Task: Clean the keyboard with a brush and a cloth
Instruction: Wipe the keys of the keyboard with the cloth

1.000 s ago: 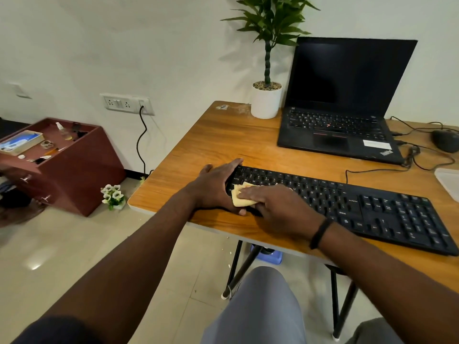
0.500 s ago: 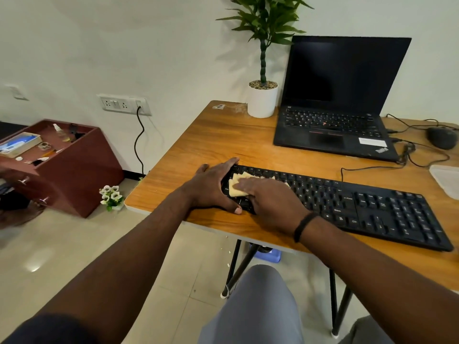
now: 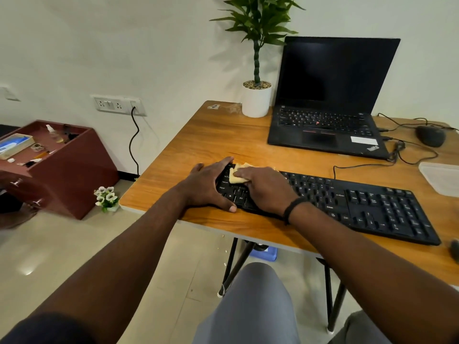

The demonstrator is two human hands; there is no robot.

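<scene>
With the left hand gripping the keyboard end and the right hand pressing the cloth flat, excess pressure risked snagging keycaps.

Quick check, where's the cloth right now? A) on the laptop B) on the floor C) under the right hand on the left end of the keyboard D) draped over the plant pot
C: the yellow cloth sits under the fingers of the right hand, pressed on the left end of the black keyboard, while the left hand holds that end.
</scene>
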